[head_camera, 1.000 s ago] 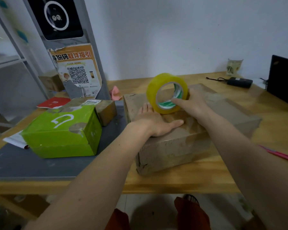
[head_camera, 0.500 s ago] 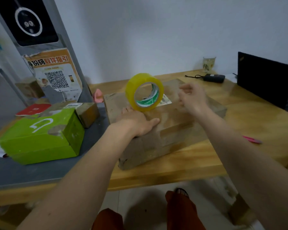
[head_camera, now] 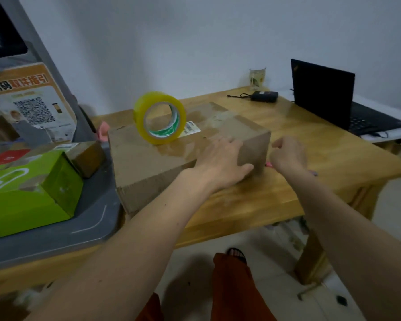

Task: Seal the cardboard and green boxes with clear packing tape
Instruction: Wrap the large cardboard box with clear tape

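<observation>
Wooden worktop (head_camera: 276,200) carries the cardboard box (head_camera: 171,156). The right hand (head_camera: 287,154) has released the tape roll (head_camera: 159,117) — now standing untouched atop the box — fingers loosely curled, empty; the left hand (head_camera: 222,162) presses flat, fingers straight. Green box (head_camera: 26,193) waits left — probably cutting comes next.

A yellowish tape roll (head_camera: 159,117) is standing on edge atop my cardboard box (head_camera: 171,156); the green box (head_camera: 30,193) is lying at nine o'clock.
</observation>
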### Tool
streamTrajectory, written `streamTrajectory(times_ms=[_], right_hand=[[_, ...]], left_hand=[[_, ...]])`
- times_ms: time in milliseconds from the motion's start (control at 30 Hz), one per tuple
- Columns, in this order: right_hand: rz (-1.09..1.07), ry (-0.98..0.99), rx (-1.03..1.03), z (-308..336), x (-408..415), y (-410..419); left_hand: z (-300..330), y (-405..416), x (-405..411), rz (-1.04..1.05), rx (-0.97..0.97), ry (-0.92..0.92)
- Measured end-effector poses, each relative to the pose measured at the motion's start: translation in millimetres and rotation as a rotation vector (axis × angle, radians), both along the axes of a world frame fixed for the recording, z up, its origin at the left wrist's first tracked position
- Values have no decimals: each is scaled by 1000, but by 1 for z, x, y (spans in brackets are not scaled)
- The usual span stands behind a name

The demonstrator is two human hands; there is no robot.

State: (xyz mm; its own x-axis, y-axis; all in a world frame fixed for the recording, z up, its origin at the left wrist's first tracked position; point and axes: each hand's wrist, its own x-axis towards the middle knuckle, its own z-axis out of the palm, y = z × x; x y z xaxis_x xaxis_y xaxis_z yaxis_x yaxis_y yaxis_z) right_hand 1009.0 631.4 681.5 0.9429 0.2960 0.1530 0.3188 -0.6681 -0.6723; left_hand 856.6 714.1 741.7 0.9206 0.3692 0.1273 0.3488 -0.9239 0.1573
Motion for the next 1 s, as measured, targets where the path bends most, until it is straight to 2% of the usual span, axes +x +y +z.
streamTrajectory(times_ms=[67,133,300,400,533,667,767,833,900,1000], right_hand=[[30,24,-267,-17,6,-6],[23,23,-407,-27,9,-9],[-3,-3,-395,-32,17,-12],[-55,55,-213,-30,21,-13],[-138,10,182,-10,10,-14],[-37,-114,520,26,-13,-5],[157,-241,627,49,-36,9],[304,-327,665,60,-55,21],[468,-373,623,65,-75,35],[720,-435,446,67,-101,55]], left_hand=[[-4,-4,7,12,41,16],[-6,-5,11,13,44,14],[-9,-1,16,-5,18,-14],[-11,7,14,-14,-85,-115],[-8,16,2,3,-213,-488],[9,33,-22,-46,-70,-1075],[25,60,-49,117,10,-1272],[31,81,-69,285,-62,-1279],[36,106,-83,462,-261,-1203],[41,138,-92,591,-637,-858]])
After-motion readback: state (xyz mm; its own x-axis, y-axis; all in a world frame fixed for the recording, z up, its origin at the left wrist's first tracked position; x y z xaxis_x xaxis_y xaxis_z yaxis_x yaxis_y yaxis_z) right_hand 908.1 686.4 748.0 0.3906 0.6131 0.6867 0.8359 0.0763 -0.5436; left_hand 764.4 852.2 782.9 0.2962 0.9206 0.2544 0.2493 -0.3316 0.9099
